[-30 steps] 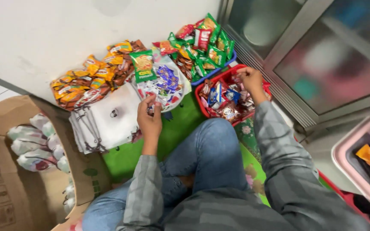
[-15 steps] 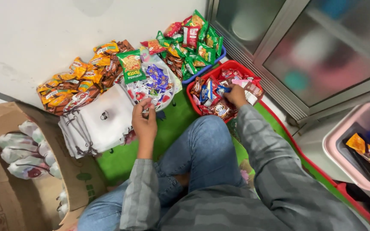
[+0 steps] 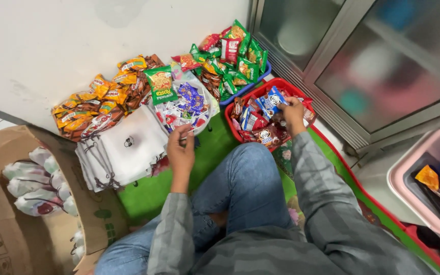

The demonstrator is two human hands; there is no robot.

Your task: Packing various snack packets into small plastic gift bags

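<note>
My right hand (image 3: 293, 113) reaches into a red basket (image 3: 281, 86) full of small snack packets and pinches a blue and white packet (image 3: 272, 100) at the top of the pile. My left hand (image 3: 180, 149) hovers in front of my raised knee with its fingers closed on a few small candy packets (image 3: 191, 129). Just beyond it lies a clear bag of purple and red candy (image 3: 188, 102). A stack of white drawstring pouches (image 3: 123, 150) lies on the green mat (image 3: 148, 191) to the left of that hand.
Orange and brown snack packets (image 3: 98, 104) are piled against the white wall. A blue basket (image 3: 240, 91) of green and red snack packs sits at the back. An open cardboard box (image 3: 6, 224) with wrapped bundles stands at left. A pink bin (image 3: 429, 178) stands at right by the metal door frame.
My right hand has stayed in the red basket and now lifts a blue and white packet. My left hand has drawn back a little from the candy bag.
</note>
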